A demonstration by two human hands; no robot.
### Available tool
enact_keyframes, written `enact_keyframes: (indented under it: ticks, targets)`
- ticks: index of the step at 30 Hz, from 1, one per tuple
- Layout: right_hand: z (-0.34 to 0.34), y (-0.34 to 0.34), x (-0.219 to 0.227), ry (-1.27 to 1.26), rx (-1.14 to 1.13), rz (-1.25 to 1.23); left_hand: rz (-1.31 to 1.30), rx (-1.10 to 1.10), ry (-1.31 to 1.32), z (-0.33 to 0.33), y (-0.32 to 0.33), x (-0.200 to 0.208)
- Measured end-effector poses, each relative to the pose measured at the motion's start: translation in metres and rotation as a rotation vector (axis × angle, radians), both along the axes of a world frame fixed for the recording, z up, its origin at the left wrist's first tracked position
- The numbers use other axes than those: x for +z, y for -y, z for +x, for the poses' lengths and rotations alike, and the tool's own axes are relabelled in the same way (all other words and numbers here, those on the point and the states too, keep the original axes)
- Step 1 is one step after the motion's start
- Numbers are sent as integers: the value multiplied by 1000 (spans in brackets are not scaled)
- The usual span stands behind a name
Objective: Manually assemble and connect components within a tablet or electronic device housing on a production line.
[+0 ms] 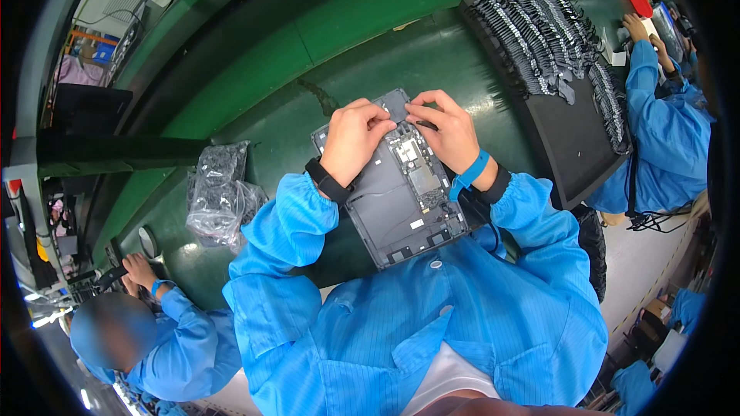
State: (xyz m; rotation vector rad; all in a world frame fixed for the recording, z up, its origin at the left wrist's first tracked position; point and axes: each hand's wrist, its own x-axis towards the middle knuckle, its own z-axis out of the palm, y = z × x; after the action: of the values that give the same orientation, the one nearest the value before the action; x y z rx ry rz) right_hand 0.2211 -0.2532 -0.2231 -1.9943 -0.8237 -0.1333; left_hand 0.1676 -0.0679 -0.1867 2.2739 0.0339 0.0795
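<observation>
A dark grey, flat tablet-like device (379, 212) lies on the green table in front of me, its inside exposed. Its circuit board (420, 171) runs along the right side. My left hand (354, 139) rests over the upper left of the device, with thumb and fingers pinched near the board's top end; what they hold is hidden. Across from it, my right hand (449, 129) is pinched at the upper right edge. A small dark piece (426, 125) shows under its fingers. The fingertips of both hands are close together at the device's far end.
Crumpled clear plastic bags (220, 196) lie to the left. On the right, a black foam tray (574, 146) carries rows of many small black-and-silver cabled parts (536, 38). Co-workers in blue sit left (185, 347) and right (667, 127). A green ledge (339, 38) borders the table's far side.
</observation>
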Motion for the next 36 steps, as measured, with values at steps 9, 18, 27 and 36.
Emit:
enact_keyframes:
  ticks: [9, 18, 27, 36]
  targets:
    - [1, 0, -4, -15, 12, 6, -22, -17, 13, 2, 1, -1]
    - [-1, 2, -2, -64, 13, 57, 73, 66, 57, -6, 8, -3]
    - [-4, 1, 6, -65, -29, 57, 125, 21, 82, -6, 5, -9]
    - [-2, 3, -1, -9, -7, 0, 48, 54, 4, -6, 9, -1]
